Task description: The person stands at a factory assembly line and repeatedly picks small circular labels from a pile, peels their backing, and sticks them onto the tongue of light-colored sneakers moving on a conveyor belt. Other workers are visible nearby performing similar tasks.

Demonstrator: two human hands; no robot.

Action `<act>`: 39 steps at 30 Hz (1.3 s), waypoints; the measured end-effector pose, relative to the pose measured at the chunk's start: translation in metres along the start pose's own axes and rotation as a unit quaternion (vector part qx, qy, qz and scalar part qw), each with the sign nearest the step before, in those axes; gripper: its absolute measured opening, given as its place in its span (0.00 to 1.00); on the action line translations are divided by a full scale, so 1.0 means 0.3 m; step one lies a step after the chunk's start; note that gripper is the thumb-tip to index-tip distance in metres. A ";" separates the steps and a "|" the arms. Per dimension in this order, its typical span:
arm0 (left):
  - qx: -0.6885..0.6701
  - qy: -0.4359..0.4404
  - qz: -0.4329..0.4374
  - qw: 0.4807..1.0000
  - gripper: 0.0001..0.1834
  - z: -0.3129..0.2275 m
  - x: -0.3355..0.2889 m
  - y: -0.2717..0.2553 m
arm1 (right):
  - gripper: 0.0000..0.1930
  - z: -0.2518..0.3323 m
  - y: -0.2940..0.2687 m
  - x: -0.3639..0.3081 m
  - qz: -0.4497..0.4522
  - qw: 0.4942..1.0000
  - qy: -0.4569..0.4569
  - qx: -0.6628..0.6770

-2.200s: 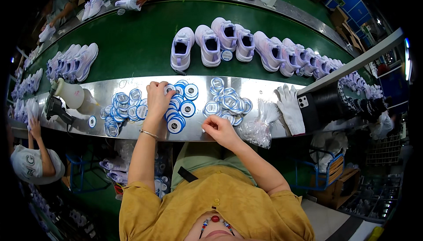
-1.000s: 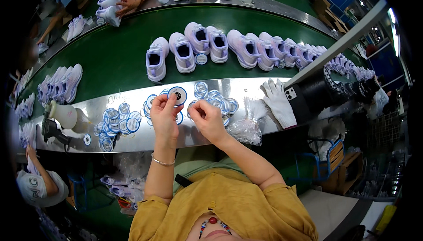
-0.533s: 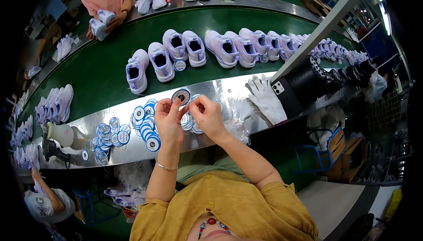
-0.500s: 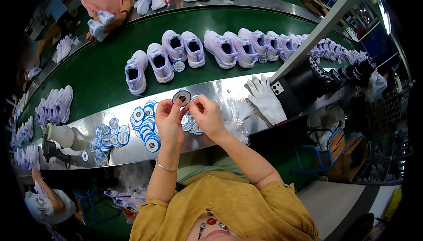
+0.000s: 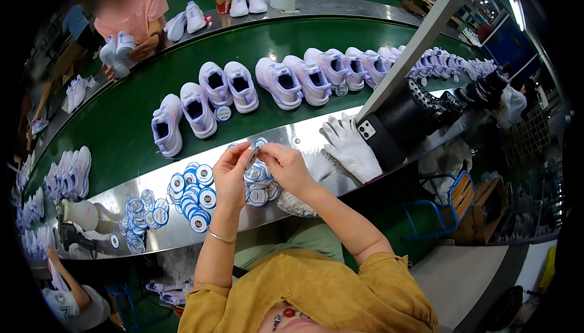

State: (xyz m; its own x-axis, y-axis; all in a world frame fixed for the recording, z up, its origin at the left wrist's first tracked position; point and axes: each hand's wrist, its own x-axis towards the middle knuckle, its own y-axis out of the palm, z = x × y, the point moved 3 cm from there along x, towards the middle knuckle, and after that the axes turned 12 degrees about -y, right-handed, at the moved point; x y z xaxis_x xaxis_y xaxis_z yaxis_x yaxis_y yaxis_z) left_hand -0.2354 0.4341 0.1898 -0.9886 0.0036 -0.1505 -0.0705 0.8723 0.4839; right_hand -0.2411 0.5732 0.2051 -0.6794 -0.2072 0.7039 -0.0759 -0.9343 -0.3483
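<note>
Between my two hands is a round paper tag (image 5: 252,159), turned nearly edge-on. The thumb and fingers of my left hand (image 5: 229,178) pinch it from one side. My right hand (image 5: 287,167) is closed at the tag's other edge; whether it also grips a thin strand there is too small to see. Under and beside my hands, blue-rimmed round tags lie on the metal ledge: one pile (image 5: 192,196) left of my left wrist, another (image 5: 258,188) between my forearms, and a third (image 5: 146,216) farther left. Clear thin plastic strands (image 5: 317,166) lie in a bunch beside my right hand.
Pale lilac sneakers (image 5: 204,109) stand in a row on the green conveyor belt (image 5: 131,132). A white glove (image 5: 351,148), a phone (image 5: 367,129) and a black cylinder (image 5: 404,114) lie to the right by a slanted post (image 5: 420,41). Across the belt, a person (image 5: 131,19) holds sneakers.
The tag has tilted from nearly face-on to edge-on between my fingers. My view has shifted, so the shoes and the ledge sit lower and farther left.
</note>
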 end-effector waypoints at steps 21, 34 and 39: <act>0.372 0.059 0.148 0.914 0.13 0.074 0.424 0.267 | 0.04 -0.342 -0.278 0.056 0.046 0.992 0.114 -0.039; 0.442 0.119 0.073 0.886 0.21 0.157 0.625 0.143 | 0.03 -0.489 -0.286 0.071 0.074 0.935 -0.049 -0.344; 0.244 -0.062 -0.042 0.967 0.11 0.177 0.545 0.102 | 0.05 -0.484 -0.203 0.090 0.126 0.919 -0.080 -0.366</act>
State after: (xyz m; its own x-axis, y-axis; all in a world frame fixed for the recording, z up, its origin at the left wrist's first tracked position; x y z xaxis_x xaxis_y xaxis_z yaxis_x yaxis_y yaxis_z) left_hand -0.3922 0.4871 0.1342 -0.9566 -0.0454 -0.2877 -0.0488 0.9988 0.0048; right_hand -0.3607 0.6667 0.1554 -0.6320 -0.4845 0.6049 -0.4408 -0.4172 -0.7947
